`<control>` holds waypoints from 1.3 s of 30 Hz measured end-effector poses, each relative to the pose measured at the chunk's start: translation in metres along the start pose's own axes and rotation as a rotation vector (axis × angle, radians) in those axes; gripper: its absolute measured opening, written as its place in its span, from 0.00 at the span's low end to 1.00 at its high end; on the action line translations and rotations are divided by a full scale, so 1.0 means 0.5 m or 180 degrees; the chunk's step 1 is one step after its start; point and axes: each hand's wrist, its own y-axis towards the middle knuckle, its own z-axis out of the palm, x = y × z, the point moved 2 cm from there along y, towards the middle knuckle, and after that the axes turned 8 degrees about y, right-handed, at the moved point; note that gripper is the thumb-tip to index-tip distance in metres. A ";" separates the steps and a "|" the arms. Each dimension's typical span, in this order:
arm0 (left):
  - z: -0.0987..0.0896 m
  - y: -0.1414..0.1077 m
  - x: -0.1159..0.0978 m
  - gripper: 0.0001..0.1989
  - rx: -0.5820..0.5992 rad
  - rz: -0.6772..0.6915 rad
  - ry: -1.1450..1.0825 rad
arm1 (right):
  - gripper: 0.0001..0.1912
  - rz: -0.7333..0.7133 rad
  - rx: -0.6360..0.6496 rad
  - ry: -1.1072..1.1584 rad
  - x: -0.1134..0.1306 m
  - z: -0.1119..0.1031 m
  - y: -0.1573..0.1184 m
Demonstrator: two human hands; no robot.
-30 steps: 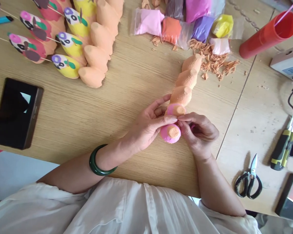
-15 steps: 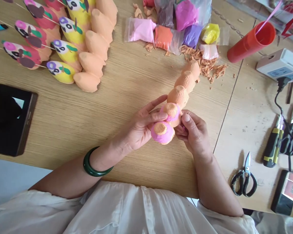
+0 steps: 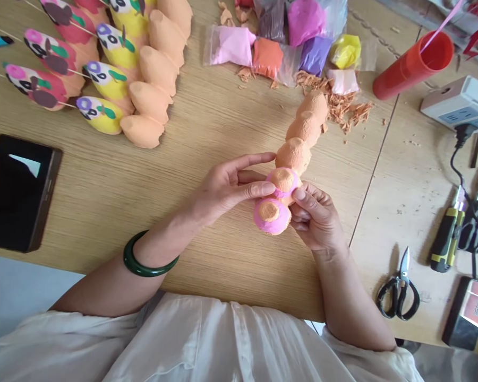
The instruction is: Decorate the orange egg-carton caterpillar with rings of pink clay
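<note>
A strip of orange egg-carton cups [image 3: 293,154] runs slantwise over the table, its near end between my hands. Pink clay [image 3: 276,223] wraps the two nearest cups and leaves their orange tops bare. My left hand [image 3: 231,185] lays its thumb on the pink of the second cup; its index fingertip reaches the cup beyond, and the other fingers are partly hidden. From the other side my right hand [image 3: 317,216] pinches the strip by the second cup, thumb on top and fingers curled beneath. A green bangle [image 3: 132,260] circles my left wrist.
Painted egg-carton strips [image 3: 103,79] and a phone-like black device [image 3: 19,193] lie left. Bags of coloured clay [image 3: 233,45] and orange scraps [image 3: 348,111] lie at the back. Rightward are a red tube [image 3: 406,69], power strip [image 3: 460,106], scissors [image 3: 399,289] and a box cutter [image 3: 446,233].
The near end of the strip has shifted slightly right. My left hand has loosened and drawn back a little, its fingers straighter; my right thumb has moved onto the strip's edge.
</note>
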 end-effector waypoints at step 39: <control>0.030 -0.013 0.011 0.26 -0.0400 0.0334 0.0163 | 0.31 -0.0470 -0.0576 -0.1183 0.017 0.007 -0.015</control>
